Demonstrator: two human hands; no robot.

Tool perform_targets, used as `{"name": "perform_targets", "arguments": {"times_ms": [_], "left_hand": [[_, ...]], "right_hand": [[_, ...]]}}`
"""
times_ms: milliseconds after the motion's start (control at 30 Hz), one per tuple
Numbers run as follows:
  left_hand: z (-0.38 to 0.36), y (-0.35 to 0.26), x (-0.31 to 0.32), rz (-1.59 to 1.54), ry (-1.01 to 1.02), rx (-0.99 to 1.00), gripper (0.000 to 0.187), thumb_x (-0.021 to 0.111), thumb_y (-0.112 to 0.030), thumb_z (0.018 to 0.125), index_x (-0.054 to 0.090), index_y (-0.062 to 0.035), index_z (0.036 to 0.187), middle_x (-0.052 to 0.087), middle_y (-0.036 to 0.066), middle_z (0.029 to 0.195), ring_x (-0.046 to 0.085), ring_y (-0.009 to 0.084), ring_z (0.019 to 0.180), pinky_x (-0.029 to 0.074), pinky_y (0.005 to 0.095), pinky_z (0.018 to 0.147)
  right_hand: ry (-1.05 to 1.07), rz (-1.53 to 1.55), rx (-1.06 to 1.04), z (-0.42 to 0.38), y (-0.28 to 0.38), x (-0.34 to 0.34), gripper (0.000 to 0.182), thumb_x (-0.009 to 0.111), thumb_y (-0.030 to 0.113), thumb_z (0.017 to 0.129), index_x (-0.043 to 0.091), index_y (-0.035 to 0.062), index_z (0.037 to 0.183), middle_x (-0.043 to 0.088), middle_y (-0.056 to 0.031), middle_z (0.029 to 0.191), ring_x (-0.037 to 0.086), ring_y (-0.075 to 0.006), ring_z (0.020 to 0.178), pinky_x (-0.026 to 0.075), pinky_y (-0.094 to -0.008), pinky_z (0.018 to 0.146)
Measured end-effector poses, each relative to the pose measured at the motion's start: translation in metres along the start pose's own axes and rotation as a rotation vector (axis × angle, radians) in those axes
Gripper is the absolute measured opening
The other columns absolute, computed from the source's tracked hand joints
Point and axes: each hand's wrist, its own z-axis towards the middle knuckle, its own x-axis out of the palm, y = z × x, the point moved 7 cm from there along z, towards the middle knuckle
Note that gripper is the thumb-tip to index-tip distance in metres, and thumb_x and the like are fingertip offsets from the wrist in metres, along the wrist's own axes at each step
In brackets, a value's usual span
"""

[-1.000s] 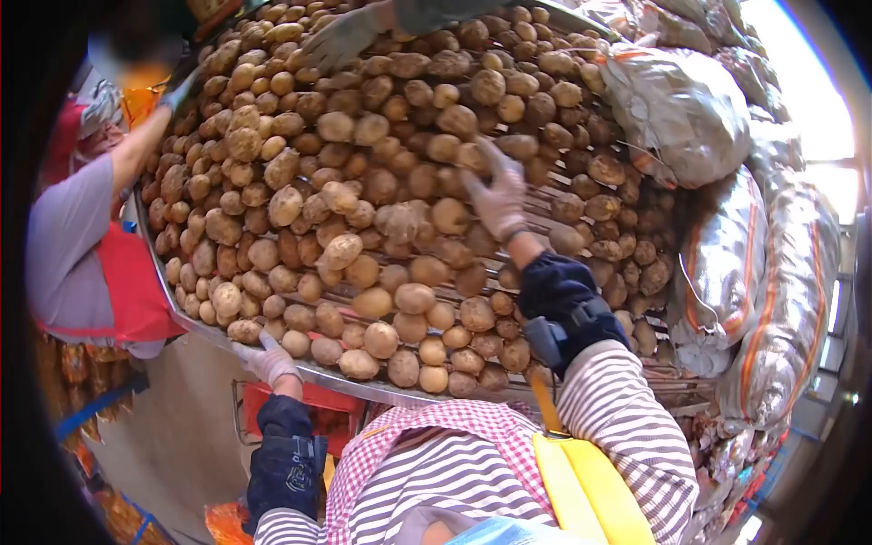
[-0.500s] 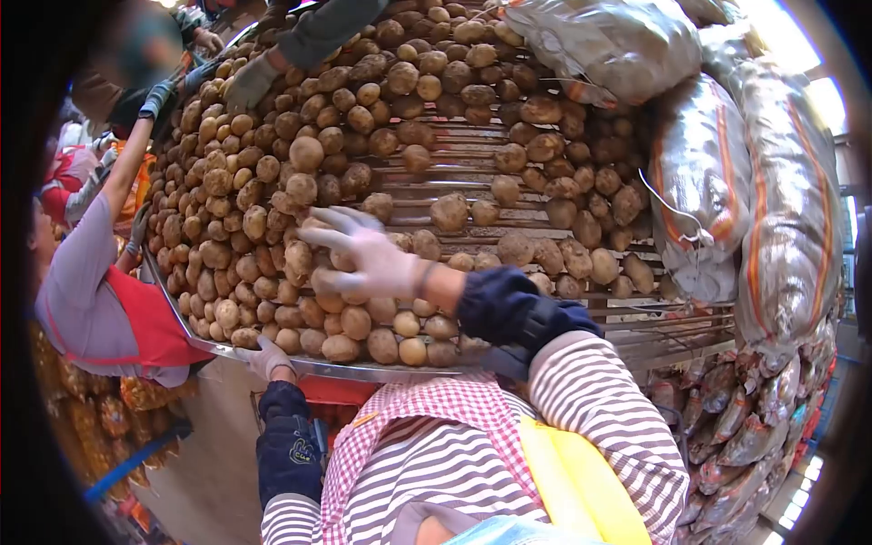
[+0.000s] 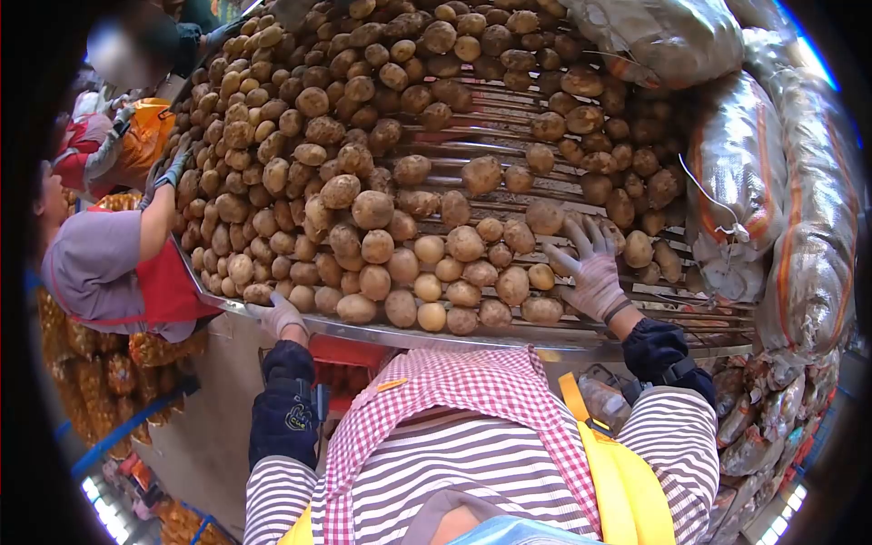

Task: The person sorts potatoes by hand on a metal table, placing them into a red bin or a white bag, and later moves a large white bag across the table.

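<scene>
Many brown potatoes (image 3: 371,210) cover a slatted metal table, whose shiny rim (image 3: 427,340) runs along the front. At the rim's left part rests my left hand (image 3: 278,318) in a pale glove, beside the nearest potatoes; its fingers look apart and no held potato shows. My right hand (image 3: 592,274), also gloved, lies with spread fingers at the right end of the front potatoes, touching some of them and holding none. Bare slats (image 3: 509,127) show between the potato groups.
Large filled silver sacks (image 3: 738,173) lie at the table's right side. A person in a red apron (image 3: 168,286) is at the left edge, a gloved hand near the potatoes. Another person stands at the back left. Filled orange net bags (image 3: 82,381) lie lower left.
My right hand has moved right, from above the middle potatoes to their right end. A co-worker's gloved hands at the back have withdrawn. The view has shifted slightly.
</scene>
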Motion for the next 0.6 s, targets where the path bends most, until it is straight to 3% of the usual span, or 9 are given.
{"name": "perform_targets", "arguments": {"times_ms": [33,167,233,267,333,367,433,533,600], "left_hand": [[-0.001,-0.001,-0.001,-0.002,0.003,0.0,0.08,0.06,-0.039,0.099,0.023,-0.0084,0.164,0.05,0.033,0.149,0.057,0.0455,0.131,0.046,0.0484,0.11],[-0.002,0.001,0.0,-0.012,0.013,-0.018,0.081,0.061,-0.038,0.099,0.024,-0.007,0.163,0.05,0.033,0.15,0.056,0.0452,0.132,0.045,0.0478,0.111],[-0.005,-0.005,-0.004,0.016,0.011,-0.02,0.081,0.061,-0.038,0.098,0.024,-0.0053,0.162,0.048,0.033,0.152,0.055,0.0449,0.134,0.045,0.0471,0.112],[-0.004,-0.004,-0.004,0.012,0.015,-0.016,0.081,0.062,-0.039,0.098,0.025,-0.0053,0.162,0.047,0.032,0.153,0.055,0.0445,0.134,0.045,0.0469,0.112],[-0.006,-0.002,-0.004,-0.034,0.049,-0.04,0.08,0.061,-0.04,0.099,0.025,-0.007,0.162,0.041,0.035,0.154,0.052,0.049,0.134,0.044,0.0489,0.112],[-0.01,-0.006,-0.006,-0.047,0.062,-0.067,0.08,0.061,-0.041,0.099,0.026,-0.0077,0.162,0.039,0.037,0.155,0.051,0.0508,0.135,0.043,0.0497,0.112],[-0.004,0.004,0.006,-0.054,0.02,-0.028,0.08,0.061,-0.04,0.099,0.025,-0.0082,0.163,0.038,0.038,0.154,0.05,0.0518,0.135,0.043,0.0502,0.112],[-0.006,0.005,0.0,-0.045,-0.043,0.023,0.079,0.063,-0.036,0.098,0.026,-0.0091,0.163,0.039,0.038,0.152,0.05,0.0516,0.134,0.042,0.0502,0.113],[-0.009,0.001,0.0,-0.084,-0.049,0.041,0.079,0.064,-0.033,0.097,0.027,-0.0098,0.163,0.04,0.038,0.151,0.051,0.0517,0.133,0.042,0.0502,0.112]], "right_hand": [[0.007,0.0,-0.005,0.008,0.003,0.002,0.081,0.089,0.042,0.065,0.061,0.0362,0.141,0.038,-0.0177,0.161,0.034,-0.048,0.146,0.024,-0.0635,0.121],[-0.053,0.307,-0.07,0.062,0.015,-0.003,0.083,0.083,0.02,0.068,0.058,0.0421,0.144,0.037,-0.0206,0.161,0.04,-0.0426,0.145,0.028,-0.066,0.118],[-0.093,-0.042,-0.16,0.1,0.044,-0.008,0.084,0.08,0.017,0.071,0.055,0.0446,0.146,0.037,-0.0169,0.163,0.041,-0.0389,0.145,0.027,-0.0695,0.116],[-0.085,-0.035,-0.173,0.12,0.054,0.001,0.084,0.08,0.017,0.071,0.055,0.0446,0.146,0.037,-0.0169,0.163,0.041,-0.0389,0.145,0.027,-0.0695,0.116],[-0.291,-0.268,-0.543,0.141,0.101,0.014,0.08,0.078,0.023,0.075,0.053,0.0499,0.146,0.038,-0.0122,0.164,0.04,-0.0377,0.148,0.019,-0.0701,0.121],[-0.271,-0.115,-0.533,0.156,0.12,0.018,0.08,0.08,0.03,0.074,0.051,0.0538,0.144,0.038,-0.0064,0.164,0.039,-0.0373,0.148,0.02,-0.0708,0.121],[-0.09,0.061,-0.683,0.191,0.162,-0.007,0.074,0.08,0.03,0.078,0.053,0.0531,0.143,0.039,-0.006,0.163,0.034,-0.0342,0.153,0.023,-0.0694,0.121],[-0.11,0.161,-0.741,0.239,0.188,0.004,0.073,0.081,0.031,0.078,0.054,0.053,0.142,0.041,-0.0045,0.161,0.034,-0.0331,0.152,0.024,-0.0693,0.121],[-0.266,0.196,-0.743,0.271,0.195,0.001,0.079,0.086,0.036,0.071,0.054,0.0492,0.143,0.044,-0.0017,0.158,0.038,-0.0329,0.149,0.026,-0.0682,0.12]]}}
